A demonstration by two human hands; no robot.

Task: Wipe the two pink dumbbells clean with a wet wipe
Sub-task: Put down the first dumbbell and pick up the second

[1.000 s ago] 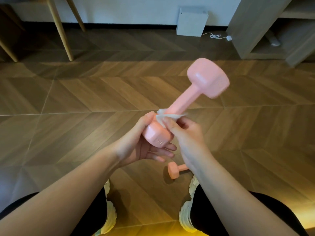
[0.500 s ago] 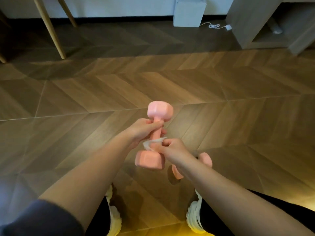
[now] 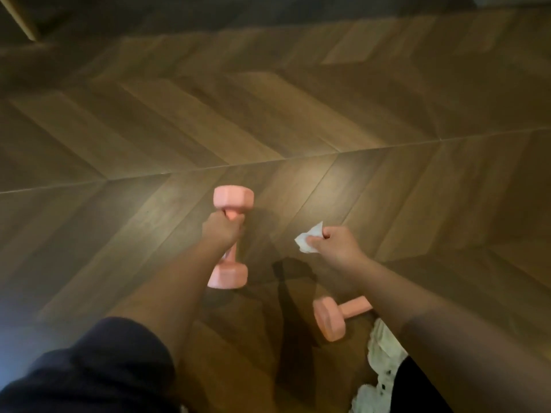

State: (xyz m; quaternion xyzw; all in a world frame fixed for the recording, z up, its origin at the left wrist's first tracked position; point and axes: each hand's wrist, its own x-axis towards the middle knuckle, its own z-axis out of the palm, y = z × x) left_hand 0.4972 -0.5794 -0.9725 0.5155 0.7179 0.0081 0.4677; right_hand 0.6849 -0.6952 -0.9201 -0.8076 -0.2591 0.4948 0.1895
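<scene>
1. The person's left hand point(image 3: 222, 231) sits just left of the frame's centre, its fingers curled tightly round the handle of 1 pink dumbbell point(image 3: 233, 198).
2. That dumbbell runs top to bottom in the picture. 1 hexagonal head shows above the fist, and the other shows below it, beside the left forearm. The blur makes it impossible to tell whether the lower head touches the floor point(image 3: 298, 114).
3. The right hand point(image 3: 334, 244) is right of centre, apart from the held dumbbell. Its fingers are bunched and pinch a crumpled white wet wipe point(image 3: 308, 241), which sticks out to the left of the knuckles. The wipe touches neither dumbbell.
4. The second pink dumbbell point(image 3: 331, 320) lies on its side on the floor in the lower right of the frame. Its near head faces the camera, and its handle runs right until the right forearm hides it.
5. A white shoe point(image 3: 384, 347) stands just right of and below that dumbbell, with a black trouser leg point(image 3: 417, 389) beneath it.
6. A dark sleeve point(image 3: 98, 362) fills the lower left corner.
7. The floor is brown wood laid in a chevron pattern, and a pale wooden leg point(image 3: 21, 16) crosses the upper left corner.
</scene>
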